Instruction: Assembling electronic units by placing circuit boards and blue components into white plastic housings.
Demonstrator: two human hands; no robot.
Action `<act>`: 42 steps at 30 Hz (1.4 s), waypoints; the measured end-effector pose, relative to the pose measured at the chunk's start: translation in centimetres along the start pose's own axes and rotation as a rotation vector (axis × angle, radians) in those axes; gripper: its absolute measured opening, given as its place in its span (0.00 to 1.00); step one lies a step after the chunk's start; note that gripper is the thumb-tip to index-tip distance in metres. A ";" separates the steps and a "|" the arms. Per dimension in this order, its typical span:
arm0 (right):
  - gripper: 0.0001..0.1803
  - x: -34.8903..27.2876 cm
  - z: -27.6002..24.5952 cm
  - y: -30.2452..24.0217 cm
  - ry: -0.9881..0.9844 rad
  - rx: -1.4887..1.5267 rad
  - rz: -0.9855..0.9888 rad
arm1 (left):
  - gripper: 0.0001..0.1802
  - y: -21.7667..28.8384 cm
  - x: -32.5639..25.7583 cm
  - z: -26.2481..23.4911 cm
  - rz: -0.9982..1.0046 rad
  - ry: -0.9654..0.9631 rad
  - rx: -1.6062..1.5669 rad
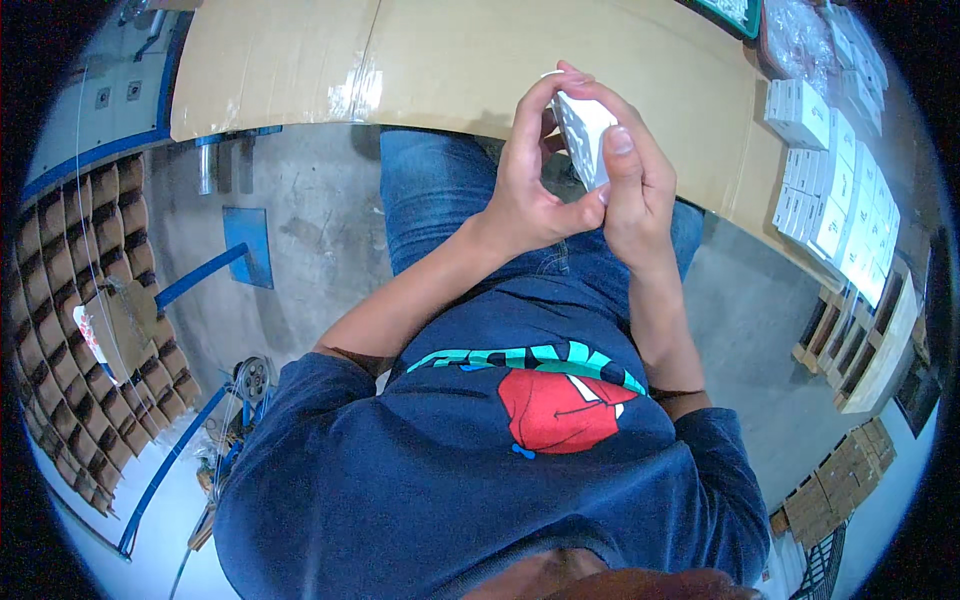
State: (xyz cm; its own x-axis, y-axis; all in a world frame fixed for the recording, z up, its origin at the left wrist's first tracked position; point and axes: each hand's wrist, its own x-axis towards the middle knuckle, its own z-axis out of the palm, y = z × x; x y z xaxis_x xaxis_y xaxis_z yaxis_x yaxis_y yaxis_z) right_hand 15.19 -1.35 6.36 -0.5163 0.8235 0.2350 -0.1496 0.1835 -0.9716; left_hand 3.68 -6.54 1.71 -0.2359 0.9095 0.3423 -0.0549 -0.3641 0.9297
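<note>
Both hands meet just above the near edge of the desk point(450, 60), which is covered in brown cardboard with a strip of clear tape down one seam. Between them sits a small white box point(583, 135), tilted on end, held over the desk edge and in front of the person's lap. The left hand point(530, 185) curls around the box from the side, its fingers point(535, 105) arching over the top end and its thumb lying low against the other hand. The right hand point(635, 190) clasps the box from the opposite side, its thumb point(618, 150) pressed flat on the white face, so both sets of fingers are closed on the box. The person wears a dark blue shirt point(480, 480) with a red and teal print, and blue jeans point(430, 200). Off to the right, well apart from the hands, rows of similar white boxes point(835, 210) lie packed side by side on the desk, with clear plastic bags point(800, 35) beyond them. On the floor to the left stands a brown cardboard divider grid point(70, 300) of many cells.
</note>
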 end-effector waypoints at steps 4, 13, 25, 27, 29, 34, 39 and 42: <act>0.21 -0.1 0.1 -0.3 0.003 0.006 -0.005 | 0.58 0.4 0.1 0.1 -0.007 -0.007 -0.052; 0.24 -0.2 -0.1 -1.4 0.027 0.035 0.007 | 0.55 1.1 0.5 0.3 0.089 -0.031 0.019; 0.35 1.1 -3.7 -0.1 -0.049 0.026 0.198 | 0.33 1.8 2.7 -0.1 -0.498 0.158 -0.549; 0.32 1.4 -4.4 0.0 -0.059 -0.120 0.149 | 0.33 1.6 3.1 -0.5 -0.531 0.155 -0.576; 0.30 1.6 -4.5 0.3 -0.065 -0.266 0.104 | 0.34 1.6 3.2 -0.3 -0.635 0.163 -0.545; 0.32 1.6 -3.2 0.6 -0.100 -0.280 0.049 | 0.33 2.6 3.1 -0.8 -0.805 0.069 -0.716; 0.34 1.3 -2.8 1.5 -0.073 -0.217 0.007 | 0.30 3.1 3.2 0.2 -0.799 0.083 -0.695; 0.38 1.1 -2.3 1.1 -0.038 -0.176 0.042 | 0.30 4.2 3.5 0.5 -0.857 0.097 -0.726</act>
State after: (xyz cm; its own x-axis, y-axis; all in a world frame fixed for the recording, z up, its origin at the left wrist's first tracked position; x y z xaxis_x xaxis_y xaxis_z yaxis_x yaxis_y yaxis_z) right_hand 16.40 1.03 5.54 -0.5511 0.8122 0.1914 0.0214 0.2430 -0.9698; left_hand 3.14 -4.76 6.88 0.0783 0.9078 -0.4121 -0.7790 0.3137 0.5429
